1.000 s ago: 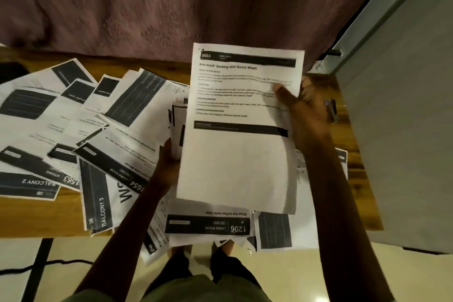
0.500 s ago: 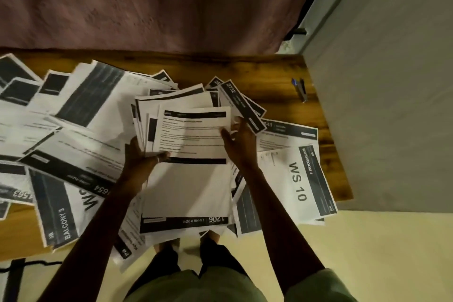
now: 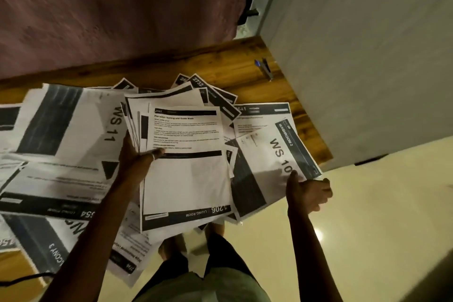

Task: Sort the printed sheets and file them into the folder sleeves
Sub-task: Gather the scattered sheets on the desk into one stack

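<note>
Two hands work: my right hand (image 3: 307, 191) pinches the WS 10 sheet (image 3: 269, 154) by its corner, and my left hand (image 3: 137, 164) grips a stack (image 3: 186, 174). Beyond, loose sheets (image 3: 61, 130) cover the worktop (image 3: 245, 61). Sorting looks unfinished, and no folder is visible.

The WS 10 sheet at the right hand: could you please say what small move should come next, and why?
Probably lift the WS 10 sheet clear; the right hand pinches its near corner, and the left hand holds a stack it could join.
</note>
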`<state>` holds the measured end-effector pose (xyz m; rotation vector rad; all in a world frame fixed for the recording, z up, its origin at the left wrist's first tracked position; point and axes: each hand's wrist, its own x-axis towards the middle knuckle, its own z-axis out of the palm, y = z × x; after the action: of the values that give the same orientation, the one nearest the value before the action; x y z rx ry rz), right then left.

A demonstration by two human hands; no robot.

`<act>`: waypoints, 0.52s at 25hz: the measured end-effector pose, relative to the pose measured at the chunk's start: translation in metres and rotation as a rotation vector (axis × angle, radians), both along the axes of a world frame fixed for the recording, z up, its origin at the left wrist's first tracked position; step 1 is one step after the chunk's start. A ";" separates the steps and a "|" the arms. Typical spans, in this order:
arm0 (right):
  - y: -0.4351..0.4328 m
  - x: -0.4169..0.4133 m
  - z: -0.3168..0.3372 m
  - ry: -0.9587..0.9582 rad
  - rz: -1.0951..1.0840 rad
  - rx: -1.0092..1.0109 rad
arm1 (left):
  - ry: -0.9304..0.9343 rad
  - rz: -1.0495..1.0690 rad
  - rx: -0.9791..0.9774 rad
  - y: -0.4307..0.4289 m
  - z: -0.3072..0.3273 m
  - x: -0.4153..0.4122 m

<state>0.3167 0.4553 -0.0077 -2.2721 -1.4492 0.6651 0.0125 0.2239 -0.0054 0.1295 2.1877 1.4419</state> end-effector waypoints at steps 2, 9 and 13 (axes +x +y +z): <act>0.000 0.011 -0.008 0.394 -0.175 -0.157 | 0.006 -0.021 -0.008 0.006 0.000 -0.001; -0.017 0.010 -0.006 0.931 -0.228 -0.434 | 0.023 -0.030 0.017 0.009 0.003 0.009; -0.020 0.021 0.007 0.757 -0.157 -0.348 | 0.022 -0.024 0.006 0.010 -0.001 0.008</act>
<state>0.3380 0.4356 -0.0005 -1.9661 -0.8226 1.5990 0.0207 0.2340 -0.0065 0.1732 2.1922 1.4399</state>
